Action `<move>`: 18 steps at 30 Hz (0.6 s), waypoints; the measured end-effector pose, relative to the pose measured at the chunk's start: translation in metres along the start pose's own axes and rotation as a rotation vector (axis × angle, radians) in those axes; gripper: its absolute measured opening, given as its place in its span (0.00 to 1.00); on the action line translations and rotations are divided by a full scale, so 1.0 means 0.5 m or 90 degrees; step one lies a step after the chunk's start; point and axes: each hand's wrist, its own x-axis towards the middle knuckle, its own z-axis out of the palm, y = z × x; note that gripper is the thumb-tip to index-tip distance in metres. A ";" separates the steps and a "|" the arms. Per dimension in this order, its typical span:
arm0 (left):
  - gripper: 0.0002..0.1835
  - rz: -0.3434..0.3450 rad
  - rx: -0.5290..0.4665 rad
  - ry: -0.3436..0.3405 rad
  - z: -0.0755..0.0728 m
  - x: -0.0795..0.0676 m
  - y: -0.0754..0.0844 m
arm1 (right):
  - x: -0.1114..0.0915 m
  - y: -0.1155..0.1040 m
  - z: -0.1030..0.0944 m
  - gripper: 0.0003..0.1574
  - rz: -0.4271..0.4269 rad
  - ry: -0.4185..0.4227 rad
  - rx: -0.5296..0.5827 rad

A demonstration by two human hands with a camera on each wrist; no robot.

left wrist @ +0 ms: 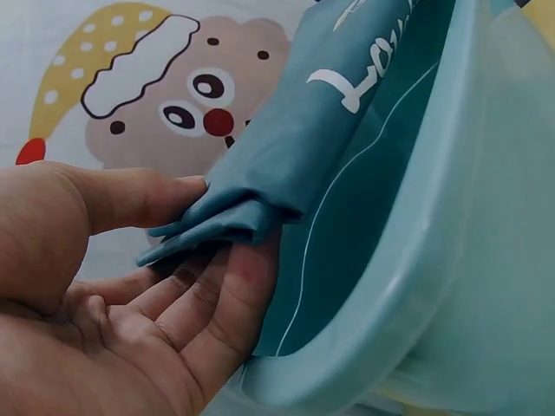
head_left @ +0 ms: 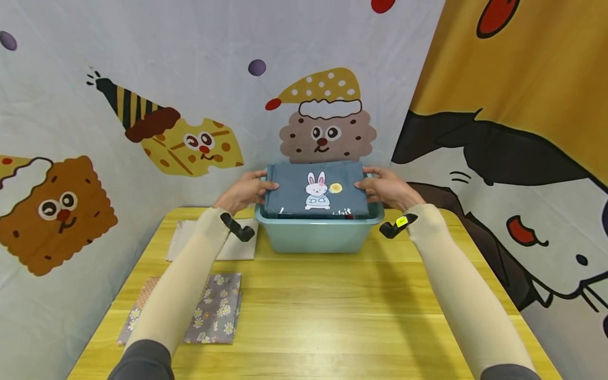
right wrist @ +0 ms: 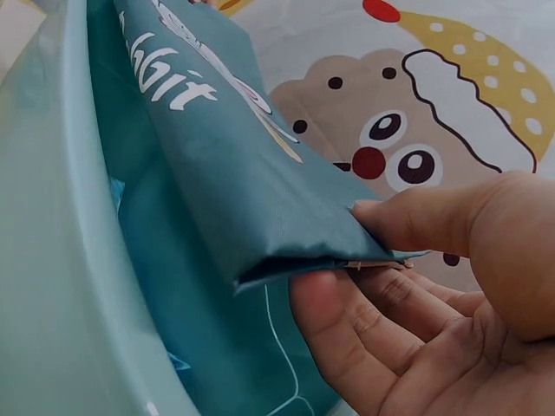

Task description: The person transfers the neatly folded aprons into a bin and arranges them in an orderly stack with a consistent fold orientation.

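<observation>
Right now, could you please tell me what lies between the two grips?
The head view shows the rabbit cloth, pinched by the left grip and right grip.

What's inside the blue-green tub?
Something dark teal, perhaps cloth, with a thin white line shows inside the tub. The folded bunny cloth above hides most of the rest, so I can't see the bottom.

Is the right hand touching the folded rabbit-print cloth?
Touching: in the right wrist view, the right hand pinches the folded cloth, thumb on top, fingers beneath.
</observation>
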 end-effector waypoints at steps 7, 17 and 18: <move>0.39 0.018 0.101 0.042 0.003 0.002 0.012 | 0.011 0.000 -0.002 0.48 -0.001 0.037 -0.053; 0.39 0.120 0.310 0.164 0.006 -0.038 0.029 | -0.006 0.001 -0.002 0.47 -0.049 0.083 -0.209; 0.40 0.135 0.319 0.163 0.004 -0.039 0.026 | -0.007 0.002 0.000 0.47 -0.056 0.080 -0.220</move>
